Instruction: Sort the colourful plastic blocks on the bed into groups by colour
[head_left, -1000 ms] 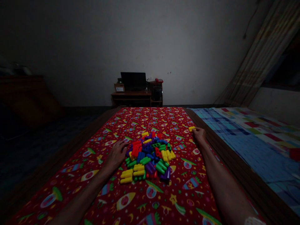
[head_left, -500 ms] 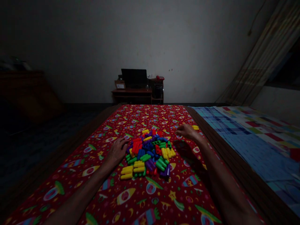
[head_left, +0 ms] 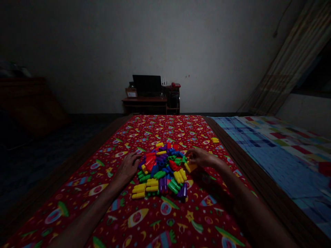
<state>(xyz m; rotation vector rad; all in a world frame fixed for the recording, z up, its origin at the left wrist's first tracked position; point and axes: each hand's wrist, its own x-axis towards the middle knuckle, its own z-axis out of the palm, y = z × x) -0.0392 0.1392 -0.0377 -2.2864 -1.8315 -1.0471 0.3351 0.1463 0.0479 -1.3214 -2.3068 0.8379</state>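
Red cloth [head_left: 137, 218] under blocks [head_left: 159, 174]; left hand [head_left: 128, 167], grip spread; right hand [head_left: 203, 158] at yellow block [head_left: 191, 167], grip unclear.

A home, judging by the curtain [head_left: 281, 74], monitor [head_left: 147, 85] and patchwork cloth [head_left: 289, 138].

Blocks [head_left: 159, 174] lie piled on the cloth [head_left: 165, 131], between the left hand [head_left: 128, 166] and the right hand [head_left: 201, 158]; behind, a monitor [head_left: 147, 85] stands on a desk [head_left: 144, 99].

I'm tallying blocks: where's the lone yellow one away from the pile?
In the head view, the yellow block lies beyond the right hand, near the right edge of the red cloth.
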